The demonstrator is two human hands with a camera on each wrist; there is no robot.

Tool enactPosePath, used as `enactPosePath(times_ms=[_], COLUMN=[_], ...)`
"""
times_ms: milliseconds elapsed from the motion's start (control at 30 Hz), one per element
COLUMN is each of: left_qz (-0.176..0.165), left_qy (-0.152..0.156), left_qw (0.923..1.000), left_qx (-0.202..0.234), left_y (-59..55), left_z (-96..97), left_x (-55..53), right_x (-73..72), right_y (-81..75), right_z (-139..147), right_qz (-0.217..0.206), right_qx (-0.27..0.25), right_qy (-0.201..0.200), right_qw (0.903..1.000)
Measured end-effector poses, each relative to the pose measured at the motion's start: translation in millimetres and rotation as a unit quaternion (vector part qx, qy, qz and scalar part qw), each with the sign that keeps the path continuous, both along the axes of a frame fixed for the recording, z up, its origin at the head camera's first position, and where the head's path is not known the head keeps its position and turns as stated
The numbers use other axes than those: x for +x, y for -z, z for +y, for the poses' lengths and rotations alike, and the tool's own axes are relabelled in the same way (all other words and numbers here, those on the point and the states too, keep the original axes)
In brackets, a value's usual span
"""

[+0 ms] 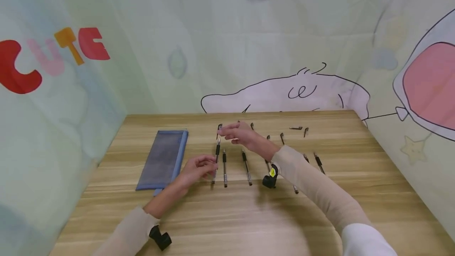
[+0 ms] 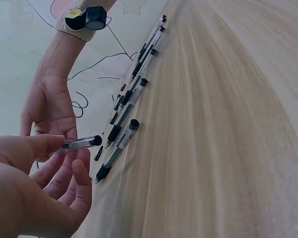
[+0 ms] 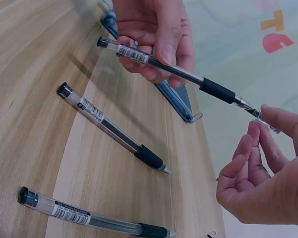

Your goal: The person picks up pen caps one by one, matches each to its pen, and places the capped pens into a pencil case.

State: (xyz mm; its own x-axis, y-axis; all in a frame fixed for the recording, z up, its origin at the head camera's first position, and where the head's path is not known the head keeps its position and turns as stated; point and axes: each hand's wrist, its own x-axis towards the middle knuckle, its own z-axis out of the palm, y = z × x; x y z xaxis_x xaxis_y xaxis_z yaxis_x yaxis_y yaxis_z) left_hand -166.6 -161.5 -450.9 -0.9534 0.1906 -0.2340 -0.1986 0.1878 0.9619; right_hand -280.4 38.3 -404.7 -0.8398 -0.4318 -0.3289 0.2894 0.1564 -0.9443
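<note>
My left hand [image 1: 199,168] pinches an uncapped gel pen [image 3: 179,74] by its clear barrel, between thumb and fingers. This pen has a black grip and a barcode label, and it slants over the table with its tip away from me. My right hand [image 1: 246,136] pinches a small clear pen cap [image 3: 268,124] with a dark clip between thumb and fingertips. The cap sits right at the pen's tip in the right wrist view. Beside the left hand lies another uncapped pen [image 1: 224,168], and a further pen [image 1: 247,168] lies right of it.
A blue mesh zip pouch [image 1: 161,157] lies left of the hands. More uncapped pens, one [image 1: 319,163] at the right, lie in a row on the wooden table [image 1: 227,220]. Loose caps, such as a cap [image 1: 296,128] at the back right, lie behind them. A printed curtain [image 1: 227,42] hangs behind.
</note>
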Motion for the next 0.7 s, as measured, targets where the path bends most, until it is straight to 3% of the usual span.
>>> enactPosePath(times_ms=[700], left_qz=[-0.009], left_qy=[-0.029], left_qw=[0.9995], left_qx=[0.000], left_y=[-0.6], left_z=[5.6], left_x=[3.4], right_x=[3.4], right_y=[4.6], right_z=[1.1], right_qz=[0.008], right_qx=[0.016], right_qy=[-0.031], right_qw=[0.9994])
